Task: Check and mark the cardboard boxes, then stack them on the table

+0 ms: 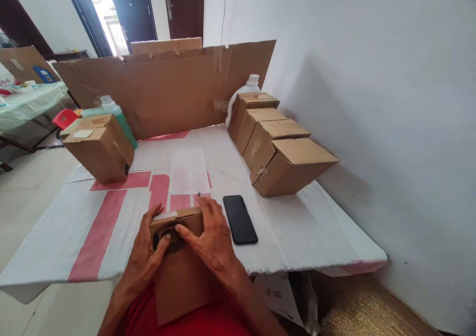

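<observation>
Brown cardboard box point(184, 281), its round patch point(175, 244) dark, is gripped by left hand point(143, 246) and right hand point(214, 232), lower centre; one phone point(240, 220) below centre, four cartons point(288, 174) at right, two bottles point(125, 126) higher.

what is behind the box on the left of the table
A green jug with a pale cap shows above and to the right of that box. The box covers the jug's lower left part; anything else there is hidden.

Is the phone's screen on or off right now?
It looks off: the phone lies near the right hand, its upward face black, nothing lit.
</observation>
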Demonstrator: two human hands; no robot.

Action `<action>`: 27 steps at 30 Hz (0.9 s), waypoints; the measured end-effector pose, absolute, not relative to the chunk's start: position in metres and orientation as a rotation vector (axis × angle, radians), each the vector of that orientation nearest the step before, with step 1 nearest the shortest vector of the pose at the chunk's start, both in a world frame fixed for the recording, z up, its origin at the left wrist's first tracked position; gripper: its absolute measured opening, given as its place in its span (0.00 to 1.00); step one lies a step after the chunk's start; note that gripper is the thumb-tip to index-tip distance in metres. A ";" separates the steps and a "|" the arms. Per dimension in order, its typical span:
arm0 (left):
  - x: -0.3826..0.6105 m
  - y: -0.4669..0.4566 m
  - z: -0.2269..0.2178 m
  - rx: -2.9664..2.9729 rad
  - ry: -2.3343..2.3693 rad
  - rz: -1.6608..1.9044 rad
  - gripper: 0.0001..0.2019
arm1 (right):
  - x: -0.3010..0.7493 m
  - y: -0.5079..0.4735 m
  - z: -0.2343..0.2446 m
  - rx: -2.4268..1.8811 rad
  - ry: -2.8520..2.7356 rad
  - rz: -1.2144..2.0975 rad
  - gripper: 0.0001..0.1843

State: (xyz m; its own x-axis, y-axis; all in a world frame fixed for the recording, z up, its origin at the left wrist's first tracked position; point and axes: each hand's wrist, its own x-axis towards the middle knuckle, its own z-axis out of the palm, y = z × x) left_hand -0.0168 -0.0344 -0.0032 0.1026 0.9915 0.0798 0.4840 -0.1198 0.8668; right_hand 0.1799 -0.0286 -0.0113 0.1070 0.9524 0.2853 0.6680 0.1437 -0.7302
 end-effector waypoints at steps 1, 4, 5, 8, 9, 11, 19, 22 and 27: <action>-0.017 -0.038 -0.003 1.691 1.460 0.945 0.29 | 0.177 -0.029 -0.006 -1.578 -1.687 0.453 0.33; -0.021 -0.045 -0.007 1.635 1.470 0.973 0.30 | 0.169 -0.034 -0.001 -1.543 -1.769 0.474 0.27; -0.022 -0.046 -0.008 1.623 1.472 0.978 0.30 | 0.169 -0.035 -0.001 -1.541 -1.753 0.477 0.28; -0.023 -0.047 -0.010 1.598 1.480 0.994 0.29 | 0.178 -0.032 -0.007 -1.486 -1.634 0.554 0.27; -0.022 -0.046 -0.011 1.580 1.482 0.998 0.30 | 0.185 -0.029 -0.010 -1.500 -1.590 0.598 0.26; -0.021 -0.044 -0.013 1.515 1.482 1.002 0.33 | 0.204 -0.021 -0.018 -1.644 -1.537 0.672 0.24; -0.029 -0.040 -0.025 1.410 1.417 0.968 0.43 | 0.231 -0.007 -0.065 -2.016 -1.701 0.818 0.05; -0.031 -0.041 -0.021 1.418 1.400 0.933 0.43 | 0.227 -0.003 -0.070 -1.949 -1.683 0.835 0.09; -0.031 -0.042 -0.017 1.460 1.386 0.926 0.47 | 0.247 0.007 -0.053 -1.794 -1.487 0.853 0.11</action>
